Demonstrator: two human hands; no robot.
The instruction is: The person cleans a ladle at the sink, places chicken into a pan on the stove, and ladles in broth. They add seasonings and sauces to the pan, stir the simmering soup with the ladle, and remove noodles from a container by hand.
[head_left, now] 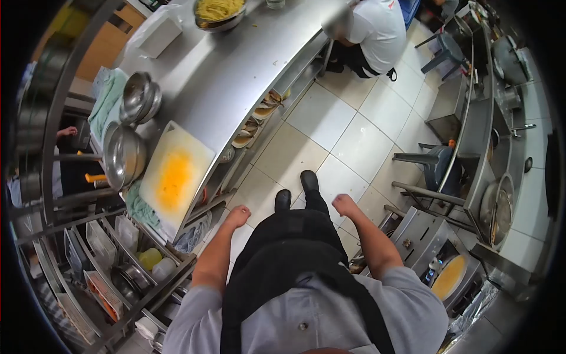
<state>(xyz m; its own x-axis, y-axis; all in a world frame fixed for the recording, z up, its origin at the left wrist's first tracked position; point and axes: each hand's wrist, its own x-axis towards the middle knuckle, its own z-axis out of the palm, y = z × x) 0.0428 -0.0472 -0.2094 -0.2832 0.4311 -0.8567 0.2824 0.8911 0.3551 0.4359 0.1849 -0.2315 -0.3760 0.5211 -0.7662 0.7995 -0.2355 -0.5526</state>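
My left hand [237,216] hangs beside my black apron [277,259], its fingers curled in with nothing showing in them. It is nearest to the corner of the steel counter, where a white cutting board [203,150] with an orange stain lies. On my other side, my right hand [345,205] hangs over the tiled floor, also closed with no object visible. Below and to the right of it is a stove [407,243] with a pan [449,277] of something yellow over a blue flame. Neither hand touches anything.
Steel bowls [125,154] and green cloths [109,100] sit on the counter [218,76], with a bowl of yellow strips [219,10] farther along. A person in a white shirt [377,35] is low beside it. Plastic stools [442,165] stand right; racks of containers [100,245] stand left.
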